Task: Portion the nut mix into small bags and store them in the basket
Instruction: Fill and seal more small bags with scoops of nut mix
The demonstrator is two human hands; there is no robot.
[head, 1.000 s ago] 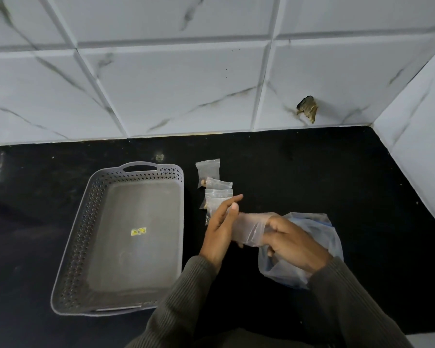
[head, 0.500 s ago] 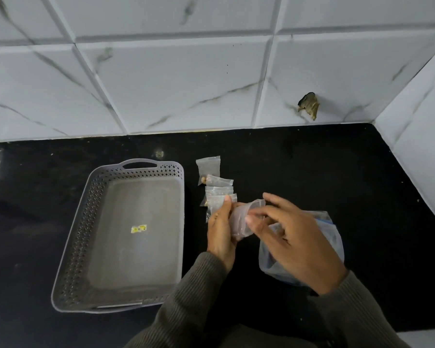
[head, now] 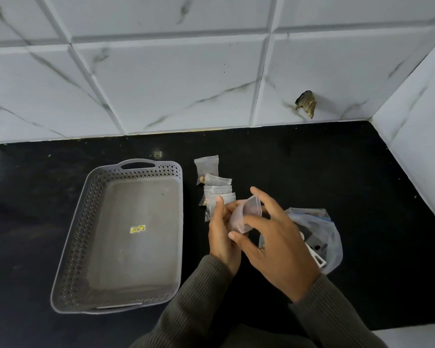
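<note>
The left hand grips a small bag just above the counter, probably to steady it while the right hand spreads its fingers over the mouth (whether they pinch the film I cannot tell). The big bag, presumably the supply, lies just beyond that hand for easy reach. Filled bags wait in a row beside the basket, which holds none yet. The counter is glossy black; white marbled tiles line the corner.
</note>
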